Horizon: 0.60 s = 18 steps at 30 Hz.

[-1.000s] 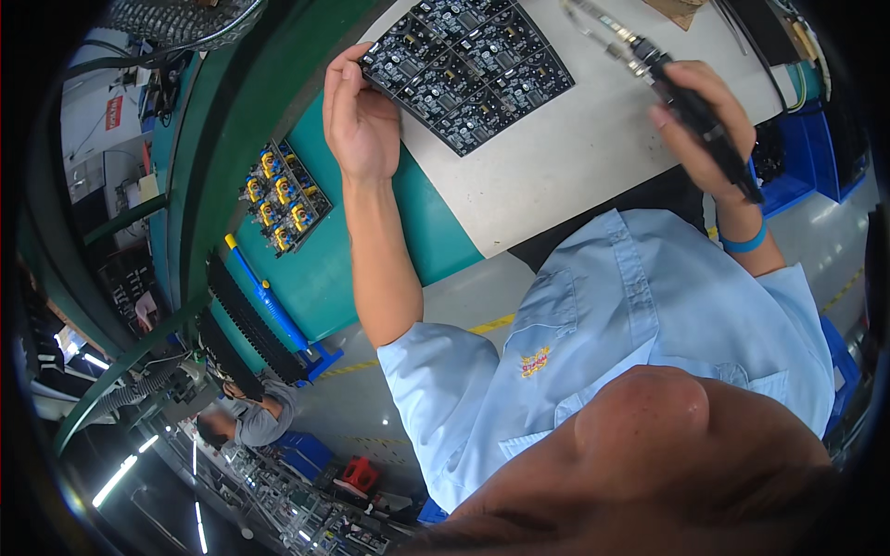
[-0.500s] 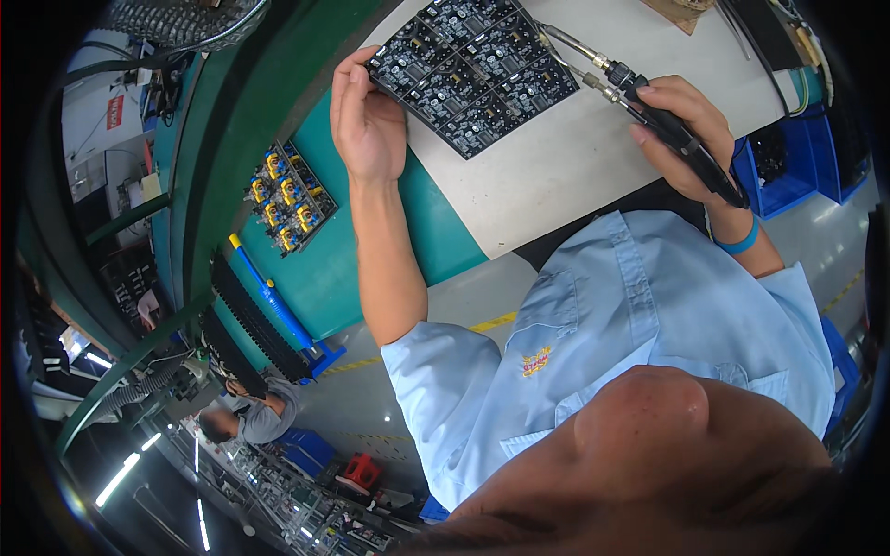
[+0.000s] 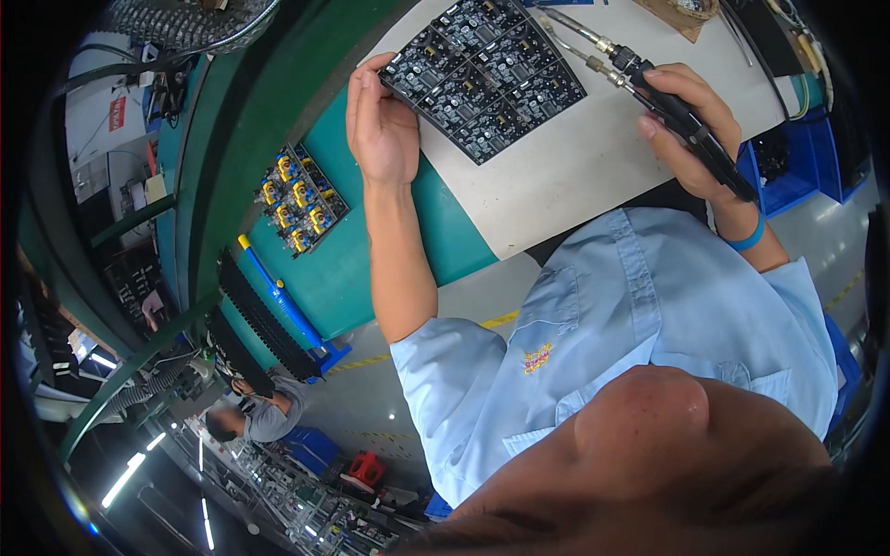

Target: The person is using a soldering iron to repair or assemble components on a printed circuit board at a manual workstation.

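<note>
My left hand [image 3: 386, 125] grips the left corner of a black circuit board panel [image 3: 482, 79], which is divided into several squares full of small parts. It lies over the white sheet [image 3: 547, 176]. My right hand [image 3: 691, 130] is closed around the black handle of a pair of soldering tweezers [image 3: 681, 116]. Its two metal barrels point up and left, and the tips reach the panel's upper right edge. I cannot tell whether they touch it.
On the green mat left of my arm sit a board with yellow-and-blue parts [image 3: 301, 199], a blue solder sucker [image 3: 287, 301] and a black slotted rack [image 3: 264, 310]. Blue bins [image 3: 788, 181] stand at right. Another person [image 3: 264, 412] works at the far lower left.
The whole view has shifted slightly, with the bench items now a little further right. The tweezer tips have moved slightly up along the panel's edge. Both hands keep their hold.
</note>
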Motion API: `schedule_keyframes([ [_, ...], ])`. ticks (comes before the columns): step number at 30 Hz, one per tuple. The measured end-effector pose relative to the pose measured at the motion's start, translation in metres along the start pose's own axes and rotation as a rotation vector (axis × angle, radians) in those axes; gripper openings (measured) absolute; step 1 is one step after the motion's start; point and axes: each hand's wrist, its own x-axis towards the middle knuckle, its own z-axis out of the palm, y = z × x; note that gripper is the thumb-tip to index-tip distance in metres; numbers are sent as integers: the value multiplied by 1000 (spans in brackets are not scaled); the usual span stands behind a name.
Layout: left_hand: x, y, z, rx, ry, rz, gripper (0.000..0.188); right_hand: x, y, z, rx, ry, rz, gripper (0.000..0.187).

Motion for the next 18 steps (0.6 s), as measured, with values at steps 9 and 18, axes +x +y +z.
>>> schedule_keyframes([
  [9,-1,0,5,-3,22,-30,35,8,17,6,-67,-65,-93,42],
  [18,-1,1,5,-70,13,-58,35,9,19,6,-53,-55,-107,43],
])
